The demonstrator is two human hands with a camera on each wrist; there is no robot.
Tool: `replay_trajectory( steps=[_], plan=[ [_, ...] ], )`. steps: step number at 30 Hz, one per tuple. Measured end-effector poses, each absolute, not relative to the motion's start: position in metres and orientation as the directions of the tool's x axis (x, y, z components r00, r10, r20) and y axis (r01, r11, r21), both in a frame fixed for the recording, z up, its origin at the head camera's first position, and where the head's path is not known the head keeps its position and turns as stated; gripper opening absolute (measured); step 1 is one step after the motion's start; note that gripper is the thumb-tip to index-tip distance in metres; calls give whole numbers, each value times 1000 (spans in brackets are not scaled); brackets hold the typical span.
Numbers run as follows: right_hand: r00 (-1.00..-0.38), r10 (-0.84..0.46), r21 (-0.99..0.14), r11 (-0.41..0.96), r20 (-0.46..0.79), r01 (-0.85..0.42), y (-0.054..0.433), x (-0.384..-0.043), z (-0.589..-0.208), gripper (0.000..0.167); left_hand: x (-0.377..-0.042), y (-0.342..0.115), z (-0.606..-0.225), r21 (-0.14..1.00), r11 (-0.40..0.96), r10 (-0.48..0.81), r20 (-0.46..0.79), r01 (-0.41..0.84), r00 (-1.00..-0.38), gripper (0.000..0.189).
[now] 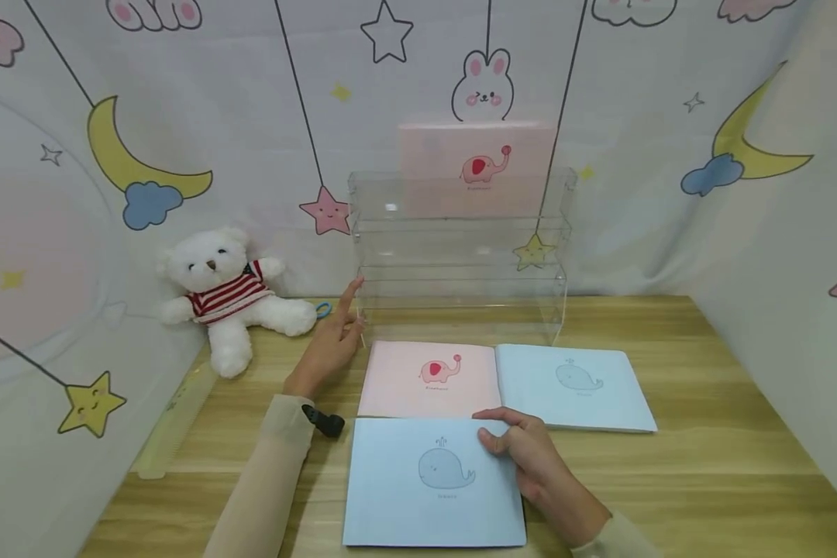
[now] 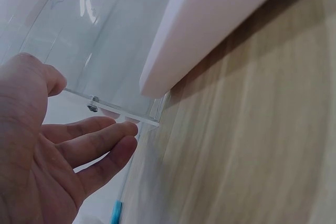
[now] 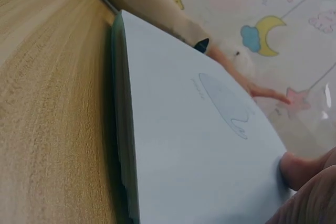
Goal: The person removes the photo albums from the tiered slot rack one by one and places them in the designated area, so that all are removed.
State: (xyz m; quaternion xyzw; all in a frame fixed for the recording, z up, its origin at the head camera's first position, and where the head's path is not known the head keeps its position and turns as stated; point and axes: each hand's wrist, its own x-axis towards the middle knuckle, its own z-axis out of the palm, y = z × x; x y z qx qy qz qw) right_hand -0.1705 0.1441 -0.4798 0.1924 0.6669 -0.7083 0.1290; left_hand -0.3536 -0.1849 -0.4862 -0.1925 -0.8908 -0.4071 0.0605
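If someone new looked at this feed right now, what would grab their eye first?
Probably the white bear in its striped shirt, at the back left of the table. Next might come the pink elephant book standing on the top tier of the clear rack, at the back. Then the front whale book, its upper right corner held by the right hand.

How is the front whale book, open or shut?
Shut. The front whale book shows one whole cover on top, and the right wrist view shows its edges close together underneath.
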Motion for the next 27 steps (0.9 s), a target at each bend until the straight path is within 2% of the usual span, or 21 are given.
replay_trajectory(
  steps=[18, 27],
  plan=[
    [-896, 78, -899, -3, -437, 438, 140, -173, -477, 23, -352, -182, -484, 680, 602, 297, 295, 418, -908, 75],
    [-901, 64, -901, 38, -429, 432, 138, -178, -476, 26, -350, -184, -483, 712, 582, 294, 266, 393, -918, 77]
  ],
)
